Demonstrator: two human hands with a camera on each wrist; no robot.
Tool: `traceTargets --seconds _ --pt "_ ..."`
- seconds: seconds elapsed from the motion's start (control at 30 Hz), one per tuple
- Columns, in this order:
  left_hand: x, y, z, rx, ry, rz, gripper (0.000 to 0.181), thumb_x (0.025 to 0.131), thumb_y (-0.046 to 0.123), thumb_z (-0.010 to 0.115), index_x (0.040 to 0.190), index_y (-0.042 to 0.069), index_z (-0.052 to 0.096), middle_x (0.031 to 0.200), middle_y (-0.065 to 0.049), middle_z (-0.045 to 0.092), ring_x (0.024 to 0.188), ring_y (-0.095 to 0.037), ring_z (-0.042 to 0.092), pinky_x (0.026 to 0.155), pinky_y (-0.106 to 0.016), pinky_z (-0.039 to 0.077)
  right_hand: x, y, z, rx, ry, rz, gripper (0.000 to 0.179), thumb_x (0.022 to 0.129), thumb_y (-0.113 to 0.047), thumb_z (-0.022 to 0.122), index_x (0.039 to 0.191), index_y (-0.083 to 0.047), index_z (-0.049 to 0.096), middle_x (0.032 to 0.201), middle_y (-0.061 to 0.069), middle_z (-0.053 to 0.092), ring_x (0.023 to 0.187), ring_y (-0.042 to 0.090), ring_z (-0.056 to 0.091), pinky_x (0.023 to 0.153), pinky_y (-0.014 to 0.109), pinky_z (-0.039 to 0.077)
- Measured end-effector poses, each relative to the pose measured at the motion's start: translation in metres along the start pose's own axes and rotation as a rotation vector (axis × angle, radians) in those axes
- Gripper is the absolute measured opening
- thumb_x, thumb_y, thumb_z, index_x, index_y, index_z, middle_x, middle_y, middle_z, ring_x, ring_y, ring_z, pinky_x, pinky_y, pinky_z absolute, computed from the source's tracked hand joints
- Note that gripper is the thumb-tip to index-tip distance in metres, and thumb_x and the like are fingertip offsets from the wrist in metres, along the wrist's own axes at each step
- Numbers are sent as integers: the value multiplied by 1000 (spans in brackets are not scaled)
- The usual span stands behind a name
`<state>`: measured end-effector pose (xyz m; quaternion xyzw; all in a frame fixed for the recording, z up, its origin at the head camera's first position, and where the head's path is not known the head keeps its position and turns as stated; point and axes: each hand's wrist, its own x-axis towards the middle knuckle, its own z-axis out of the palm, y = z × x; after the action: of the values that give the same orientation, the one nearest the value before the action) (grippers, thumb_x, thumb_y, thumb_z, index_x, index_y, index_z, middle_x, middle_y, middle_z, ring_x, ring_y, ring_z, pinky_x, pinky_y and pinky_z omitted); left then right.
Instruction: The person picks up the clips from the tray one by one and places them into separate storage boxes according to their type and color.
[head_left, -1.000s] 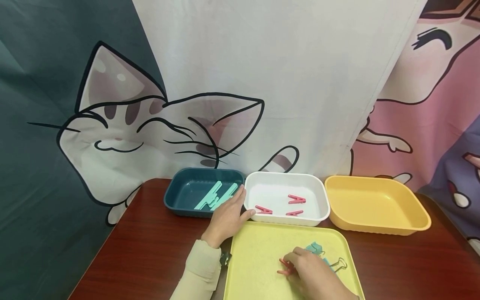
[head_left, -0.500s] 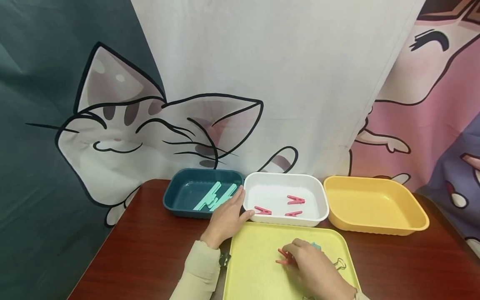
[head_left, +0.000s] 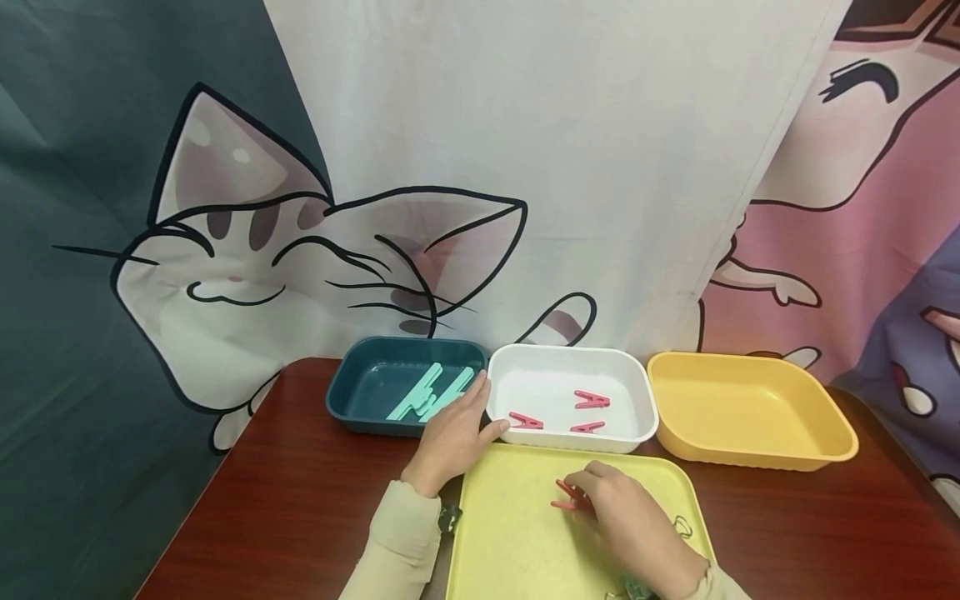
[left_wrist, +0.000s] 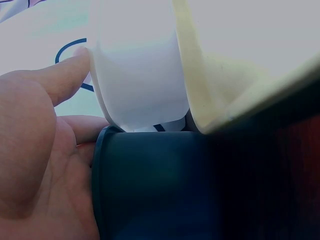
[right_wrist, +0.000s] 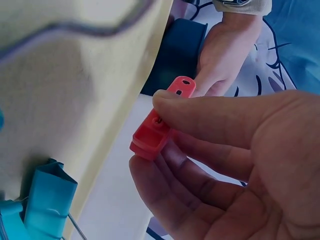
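Note:
My right hand (head_left: 632, 523) pinches a red clothespin (right_wrist: 162, 122) between thumb and fingers, over the yellow tray (head_left: 510, 533). In the head view the clothespin's two legs poke out left of the fingertips. My left hand (head_left: 452, 440) lies with extended fingers where the dark teal bin (left_wrist: 150, 180) and the white bin (left_wrist: 140, 65) meet, touching their rims. Inside the white bin are several red clothespins (head_left: 592, 400). Mint-green clips (head_left: 417, 392) lie in the teal bin. Teal binder clips (right_wrist: 50, 200) sit on the tray, mostly hidden behind my right hand in the head view.
A yellow-orange bin (head_left: 750, 408) stands at the right end of the row of bins. All of them rest on a reddish-brown wooden table (head_left: 292, 492), with a cartoon-printed curtain (head_left: 600, 167) hanging close behind.
My right hand has moved forward over the tray, toward the white bin, carrying the red clothespin. The binder clips it passes over are now more covered. My left hand has stayed in place.

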<state>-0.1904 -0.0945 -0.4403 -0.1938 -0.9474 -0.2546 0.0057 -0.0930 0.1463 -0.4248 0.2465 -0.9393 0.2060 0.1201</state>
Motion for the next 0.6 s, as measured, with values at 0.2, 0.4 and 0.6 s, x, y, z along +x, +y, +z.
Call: traceTargets --seconds 0.2,0.4,0.6 --pt "0 1 -1 -4 -4 -6 75 102 38 63 158 -1 32 167 -12 26 144 -36 41 112 -52 39 6 1 -2 -17 0 20 24 74 -2 90 93 -7 76 76 -8 54 65 5 49 58 26 49" --pt "0 2 -2 -3 -6 -7 76 102 39 63 158 -1 32 167 -11 26 144 -36 41 113 -51 39 11 3 -2 -13 -6 28 24 75 1 88 93 -8 75 76 -9 53 65 6 48 58 27 48" --pt "0 2 -2 5 -4 -5 75 102 39 63 158 -1 33 167 -12 26 144 -36 42 112 -51 39 16 1 -5 -15 20 43 23 76 4 86 93 -9 75 75 -8 54 67 8 50 61 28 50"
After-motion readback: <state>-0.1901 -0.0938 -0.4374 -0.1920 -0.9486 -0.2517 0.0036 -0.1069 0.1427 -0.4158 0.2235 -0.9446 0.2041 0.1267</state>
